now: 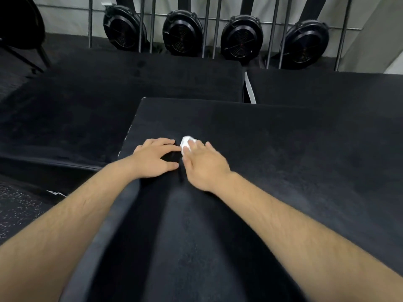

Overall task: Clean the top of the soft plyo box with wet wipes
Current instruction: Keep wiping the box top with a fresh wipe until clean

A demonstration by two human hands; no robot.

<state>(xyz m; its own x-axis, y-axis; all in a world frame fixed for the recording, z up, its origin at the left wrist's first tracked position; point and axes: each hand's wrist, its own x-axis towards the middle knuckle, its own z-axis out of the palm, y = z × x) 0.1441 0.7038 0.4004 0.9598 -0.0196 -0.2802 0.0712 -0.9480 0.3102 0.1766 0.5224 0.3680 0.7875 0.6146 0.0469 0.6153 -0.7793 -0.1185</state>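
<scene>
Wiping step: right hand (205,165) presses wipe (186,143) flat-fingered on box (283,149), left hand (153,159) flat, empty; next sweep onward.

The black soft plyo box (283,149) carries everything here, and its matte top runs from mid-view down to 6 o'clock. Near the top's left edge the left hand (153,158) lies flat on it, fingers pointing toward 3 o'clock. Just beside it at 3 o'clock a crumpled white wet wipe (187,143) rests on the top, pressed down by the straight fingers of the right hand (202,168). Speckled floor (19,205) shows at 8 o'clock.
</scene>
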